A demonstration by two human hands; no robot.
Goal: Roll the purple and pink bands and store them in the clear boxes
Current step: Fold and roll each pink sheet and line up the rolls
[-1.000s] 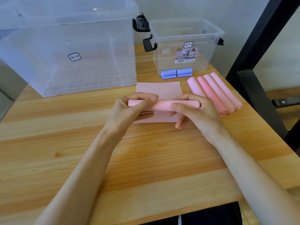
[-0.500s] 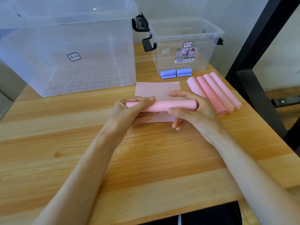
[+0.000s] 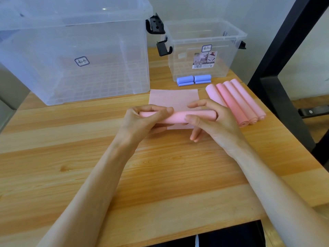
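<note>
A person rolls a pink band [image 3: 178, 117] at a wooden bench [image 3: 160, 175], the left hand [image 3: 142, 120] curled round the roll's left end and the right hand [image 3: 211, 122] pinching its right half between thumb and raised forefinger, a two-point hold that likely keeps the turns even and tight. The band's unrolled tail [image 3: 173, 98] lies flat on the bench beyond the roll, pointing toward the boxes, so the winding appears well along but unfinished. Four finished pink rolls [image 3: 236, 102] lie side by side, touching, just right of the working hands, probably staged for loading together. Two purple rolls [image 3: 194, 80] sit against the front of the small clear box [image 3: 204, 50], while the large clear box [image 3: 71, 56] stands at far left; neither box seems to hold any band yet, suggesting storage is the step to come.
</note>
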